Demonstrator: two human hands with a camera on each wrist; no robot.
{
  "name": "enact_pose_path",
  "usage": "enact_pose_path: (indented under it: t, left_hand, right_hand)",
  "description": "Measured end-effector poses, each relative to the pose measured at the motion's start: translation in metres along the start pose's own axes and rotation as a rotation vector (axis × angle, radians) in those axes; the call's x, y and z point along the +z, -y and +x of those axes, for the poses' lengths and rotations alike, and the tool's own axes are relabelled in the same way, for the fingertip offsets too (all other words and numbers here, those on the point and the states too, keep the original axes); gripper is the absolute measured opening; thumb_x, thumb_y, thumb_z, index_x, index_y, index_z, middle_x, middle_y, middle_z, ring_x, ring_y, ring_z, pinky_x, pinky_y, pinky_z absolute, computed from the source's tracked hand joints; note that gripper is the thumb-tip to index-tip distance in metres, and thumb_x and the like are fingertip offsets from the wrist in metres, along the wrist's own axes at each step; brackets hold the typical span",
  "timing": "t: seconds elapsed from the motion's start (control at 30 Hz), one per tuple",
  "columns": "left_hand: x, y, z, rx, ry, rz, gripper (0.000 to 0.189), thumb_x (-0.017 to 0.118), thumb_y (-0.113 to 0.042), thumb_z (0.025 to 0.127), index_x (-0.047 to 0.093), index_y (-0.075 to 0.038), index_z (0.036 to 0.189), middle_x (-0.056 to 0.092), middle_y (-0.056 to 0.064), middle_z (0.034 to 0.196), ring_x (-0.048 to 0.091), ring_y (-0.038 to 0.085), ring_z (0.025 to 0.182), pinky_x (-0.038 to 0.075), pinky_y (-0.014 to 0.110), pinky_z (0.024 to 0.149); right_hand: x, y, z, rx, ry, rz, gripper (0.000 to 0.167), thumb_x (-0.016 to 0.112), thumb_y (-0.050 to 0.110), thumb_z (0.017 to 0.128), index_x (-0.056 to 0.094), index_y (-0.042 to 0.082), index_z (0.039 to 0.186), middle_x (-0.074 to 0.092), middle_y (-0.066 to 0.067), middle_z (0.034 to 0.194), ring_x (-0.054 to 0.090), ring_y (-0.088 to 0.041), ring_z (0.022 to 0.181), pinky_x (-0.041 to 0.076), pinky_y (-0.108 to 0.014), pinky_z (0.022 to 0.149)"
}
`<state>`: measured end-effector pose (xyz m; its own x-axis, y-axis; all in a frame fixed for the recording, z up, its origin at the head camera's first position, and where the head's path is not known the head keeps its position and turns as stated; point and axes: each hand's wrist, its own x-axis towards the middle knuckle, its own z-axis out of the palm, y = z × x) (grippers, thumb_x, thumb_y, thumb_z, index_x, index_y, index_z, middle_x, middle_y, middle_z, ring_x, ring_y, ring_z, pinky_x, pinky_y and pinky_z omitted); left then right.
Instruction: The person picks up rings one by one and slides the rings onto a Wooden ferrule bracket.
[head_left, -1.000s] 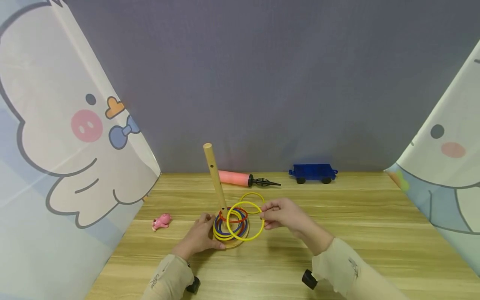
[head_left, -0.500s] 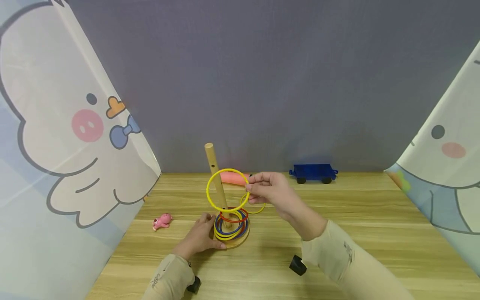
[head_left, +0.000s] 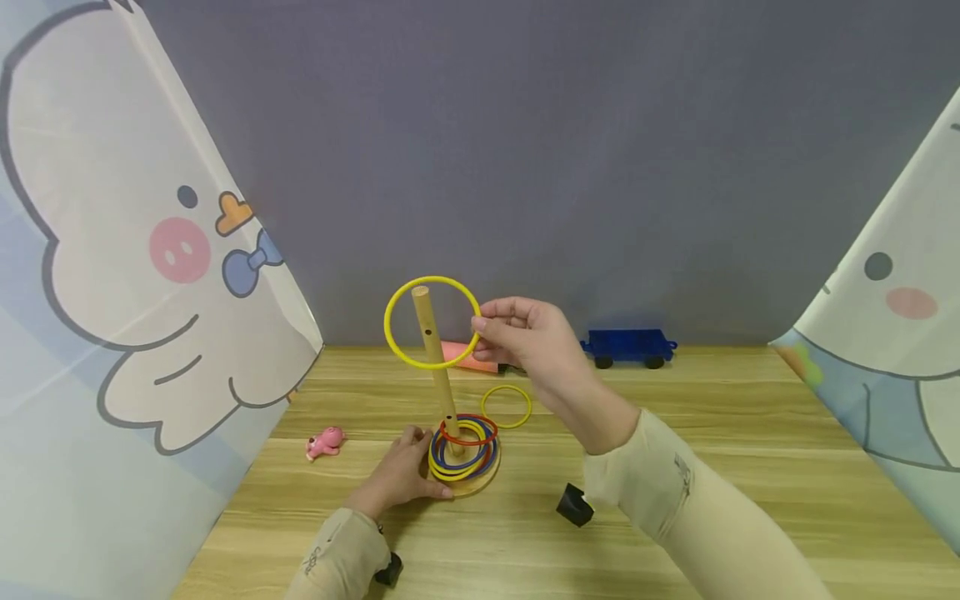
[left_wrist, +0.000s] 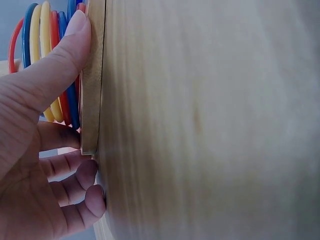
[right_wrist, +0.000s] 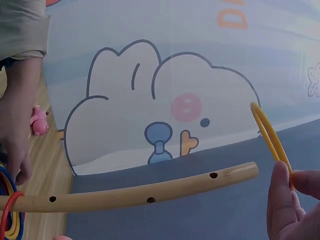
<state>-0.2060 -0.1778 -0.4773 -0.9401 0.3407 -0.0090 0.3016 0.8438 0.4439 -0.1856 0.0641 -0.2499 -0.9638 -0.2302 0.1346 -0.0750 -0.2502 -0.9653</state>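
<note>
A wooden post (head_left: pixel 440 358) rises from a round wooden base (head_left: pixel 483 482). Several blue, yellow and red rings (head_left: pixel 448 478) lie stacked round its foot, with one red ring (head_left: pixel 491 437) tilted on top. My left hand (head_left: pixel 401 471) grips the base's left edge; in the left wrist view its thumb lies along the base rim (left_wrist: pixel 92 100), fingers curled at the other side. My right hand (head_left: pixel 536 342) pinches a yellow ring (head_left: pixel 387 325) by its right side. In the head view this ring frames the post's top; in the right wrist view the ring (right_wrist: pixel 267 132) stands just beyond the post's end (right_wrist: pixel 245 172).
Another yellow ring (head_left: pixel 530 407) lies on the table right of the base. Behind stand a pink pump (head_left: pixel 465 357), partly hidden, and a blue toy wagon (head_left: pixel 628 346). A small pink toy figure (head_left: pixel 326 443) lies to the left. A grey curtain (head_left: pixel 600 167) closes the back.
My right hand has lifted the yellow ring up and to the left, from in front of the stack to the height of the post's top. The left hand has stayed at the base.
</note>
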Motion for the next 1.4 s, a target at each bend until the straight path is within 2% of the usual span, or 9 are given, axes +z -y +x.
enact_pose_path:
  t: [0.17, 0.3, 0.47, 0.67, 0.73, 0.9, 1.13, 1.27, 1.4]
  left_hand:
    - [0.0, 0.0, 0.0, -0.002, 0.002, -0.007, 0.113, 0.088, -0.053, 0.062, 0.041, 0.011, 0.142, 0.044, 0.018, 0.129, 0.046, 0.04, 0.118, 0.042, 0.053, 0.097]
    - [0.001, 0.001, 0.001, -0.001, -0.001, -0.006, 0.113, 0.088, -0.053, 0.062, 0.041, 0.011, 0.142, 0.043, 0.018, 0.129, 0.045, 0.04, 0.12, 0.042, 0.053, 0.098]
    - [0.002, 0.003, 0.002, 0.008, -0.007, -0.003, 0.114, 0.087, -0.054, 0.062, 0.041, 0.011, 0.142, 0.043, 0.017, 0.129, 0.046, 0.04, 0.119, 0.042, 0.052, 0.097]
    - [0.0, 0.003, 0.003, 0.016, -0.014, -0.008, 0.114, 0.088, -0.054, 0.061, 0.041, 0.008, 0.143, 0.044, 0.015, 0.126, 0.047, 0.038, 0.117, 0.043, 0.051, 0.096]
    - [0.0, 0.003, 0.003, 0.015, -0.016, -0.011, 0.112, 0.088, -0.054, 0.061, 0.042, 0.004, 0.145, 0.044, 0.013, 0.123, 0.047, 0.037, 0.114, 0.043, 0.051, 0.095]
    - [0.0, 0.003, 0.002, 0.007, -0.012, -0.02, 0.11, 0.088, -0.054, 0.06, 0.043, -0.002, 0.146, 0.044, 0.013, 0.121, 0.048, 0.035, 0.112, 0.043, 0.051, 0.094]
    - [0.001, 0.002, 0.003, 0.012, -0.01, 0.006, 0.114, 0.087, -0.055, 0.062, 0.04, 0.009, 0.143, 0.044, 0.018, 0.127, 0.046, 0.039, 0.118, 0.042, 0.052, 0.098]
    - [0.001, 0.001, 0.002, 0.023, -0.01, 0.003, 0.113, 0.087, -0.053, 0.062, 0.04, 0.011, 0.143, 0.044, 0.019, 0.127, 0.046, 0.04, 0.119, 0.041, 0.052, 0.098]
    - [0.001, 0.002, 0.002, 0.02, -0.01, 0.013, 0.113, 0.087, -0.053, 0.063, 0.039, 0.011, 0.143, 0.043, 0.02, 0.128, 0.045, 0.04, 0.119, 0.041, 0.052, 0.099]
  right_hand:
    - [0.002, -0.008, 0.012, 0.006, -0.054, 0.011, 0.018, 0.065, 0.007, 0.093, 0.062, -0.005, 0.107, 0.066, -0.014, 0.089, 0.067, -0.018, 0.071, 0.057, -0.033, 0.073]
    - [-0.002, -0.026, 0.02, 0.057, -0.074, -0.006, 0.019, 0.064, 0.006, 0.094, 0.061, -0.006, 0.109, 0.066, -0.013, 0.089, 0.066, -0.017, 0.07, 0.057, -0.034, 0.074]
    - [-0.014, -0.058, 0.023, 0.147, -0.09, -0.041, 0.023, 0.063, 0.0, 0.093, 0.059, -0.01, 0.113, 0.065, -0.013, 0.089, 0.066, -0.018, 0.07, 0.057, -0.031, 0.071]
    - [-0.032, -0.108, 0.02, 0.229, -0.059, -0.136, 0.022, 0.062, -0.001, 0.093, 0.06, -0.011, 0.112, 0.065, -0.018, 0.095, 0.068, -0.022, 0.072, 0.057, -0.036, 0.074]
    - [-0.037, -0.125, 0.019, 0.251, -0.046, -0.164, 0.022, 0.062, -0.001, 0.093, 0.06, -0.012, 0.112, 0.065, -0.022, 0.097, 0.067, -0.021, 0.07, 0.057, -0.039, 0.075]
    - [-0.044, -0.161, 0.014, 0.308, -0.043, -0.19, 0.02, 0.062, -0.003, 0.091, 0.061, -0.014, 0.109, 0.063, -0.026, 0.096, 0.063, -0.016, 0.065, 0.058, -0.037, 0.07]
    - [-0.052, -0.189, 0.015, 0.321, -0.063, -0.23, 0.018, 0.063, -0.003, 0.09, 0.063, -0.014, 0.105, 0.065, -0.018, 0.084, 0.062, -0.015, 0.06, 0.058, -0.034, 0.063]
    - [-0.064, -0.196, 0.026, 0.295, -0.139, -0.327, 0.014, 0.063, -0.001, 0.091, 0.067, -0.01, 0.101, 0.067, -0.019, 0.083, 0.063, -0.018, 0.059, 0.058, -0.037, 0.061]
    - [-0.081, -0.2, 0.041, 0.269, -0.228, -0.516, 0.011, 0.064, 0.003, 0.091, 0.069, -0.005, 0.097, 0.068, -0.022, 0.086, 0.065, -0.023, 0.059, 0.057, -0.036, 0.057]
